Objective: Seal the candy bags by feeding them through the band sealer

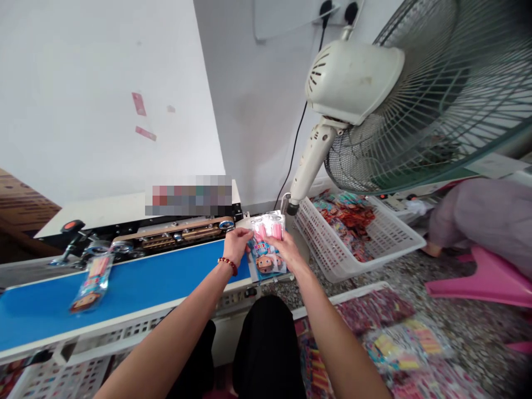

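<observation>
While the right hand (287,249) grasps clear packets (263,259) at the right end of the blue belt (166,274), the left hand (236,245) touches their left edge, whether pinching is unclear.

- That blue belt (166,280) has one clear packet (93,280) lying slantwise on it, over to the left.
- On the speckled floor (405,271) I see a white basket (386,247) and a pink stool (490,277).

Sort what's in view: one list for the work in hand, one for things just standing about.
Apparently in the work:
- printed packets, held by the right hand, touched by the left hand
- blue belt
- packet on it

Seemingly just about:
- fan
- pink stool
- brown carton
</observation>
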A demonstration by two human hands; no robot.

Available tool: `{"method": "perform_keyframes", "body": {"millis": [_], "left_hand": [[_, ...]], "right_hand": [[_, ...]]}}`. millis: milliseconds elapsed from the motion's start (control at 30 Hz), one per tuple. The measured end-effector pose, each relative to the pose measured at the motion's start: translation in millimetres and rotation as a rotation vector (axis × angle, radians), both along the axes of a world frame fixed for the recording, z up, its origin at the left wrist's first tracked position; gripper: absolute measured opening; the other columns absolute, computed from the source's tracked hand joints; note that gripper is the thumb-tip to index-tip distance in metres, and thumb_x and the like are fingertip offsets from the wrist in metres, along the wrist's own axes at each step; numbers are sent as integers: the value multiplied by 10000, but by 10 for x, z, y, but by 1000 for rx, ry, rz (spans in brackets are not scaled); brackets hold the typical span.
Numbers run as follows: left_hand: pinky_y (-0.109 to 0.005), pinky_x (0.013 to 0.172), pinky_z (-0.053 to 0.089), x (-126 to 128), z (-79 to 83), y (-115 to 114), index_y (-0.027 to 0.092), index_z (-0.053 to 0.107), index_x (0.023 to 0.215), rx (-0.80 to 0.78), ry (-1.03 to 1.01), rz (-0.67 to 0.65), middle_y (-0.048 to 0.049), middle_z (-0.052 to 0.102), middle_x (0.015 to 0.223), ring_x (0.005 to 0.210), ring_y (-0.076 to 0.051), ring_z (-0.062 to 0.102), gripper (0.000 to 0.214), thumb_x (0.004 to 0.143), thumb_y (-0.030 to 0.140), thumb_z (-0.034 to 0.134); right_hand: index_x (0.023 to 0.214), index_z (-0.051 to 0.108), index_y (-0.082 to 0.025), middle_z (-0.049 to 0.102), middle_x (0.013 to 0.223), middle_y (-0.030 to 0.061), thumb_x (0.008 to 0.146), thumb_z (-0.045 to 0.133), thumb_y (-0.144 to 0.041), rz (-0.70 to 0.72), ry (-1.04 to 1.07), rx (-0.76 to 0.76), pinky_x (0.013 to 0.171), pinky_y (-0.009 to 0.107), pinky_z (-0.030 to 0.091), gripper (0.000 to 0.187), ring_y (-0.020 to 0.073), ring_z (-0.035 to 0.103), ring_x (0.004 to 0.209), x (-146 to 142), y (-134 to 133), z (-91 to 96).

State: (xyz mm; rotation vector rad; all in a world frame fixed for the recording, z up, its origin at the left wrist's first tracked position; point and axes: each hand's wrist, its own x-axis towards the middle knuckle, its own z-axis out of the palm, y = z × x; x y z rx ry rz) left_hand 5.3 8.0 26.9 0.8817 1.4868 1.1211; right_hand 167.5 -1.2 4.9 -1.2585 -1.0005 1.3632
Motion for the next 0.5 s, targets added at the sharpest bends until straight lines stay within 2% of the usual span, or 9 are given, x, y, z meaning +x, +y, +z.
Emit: {"method": "perform_keyframes", "body": {"millis": [267, 400, 500], "left_hand": [[-207, 379, 197, -43, 2, 84, 110, 680, 796, -85, -10, 53, -33, 664, 717, 356, -48, 418, 318, 680, 371, 819], [-208, 385, 204, -147, -42, 148, 123, 664, 791, -120, 54, 103, 8, 582, 584, 360, -68, 416, 266, 708, 344, 787], [-211, 386, 215, -240, -115, 199, 131, 655, 718, -159, 185, 53, 35, 466, 459, 365, -92, 406, 248, 701, 346, 779]], "right_hand": [[1004, 720, -199, 781, 916, 42, 589, 851, -493, -38, 32, 21, 772, 352, 561, 525, 251, 718, 834, -16, 36, -73], [980, 723, -204, 780, 900, 48, 590, 843, -463, -88, 48, 44, 781, 369, 564, 484, 267, 718, 830, -10, 39, -86], [963, 728, -204, 782, 900, 56, 586, 848, -436, -104, 55, 45, 785, 375, 565, 459, 277, 717, 832, -14, 33, -87]]}}
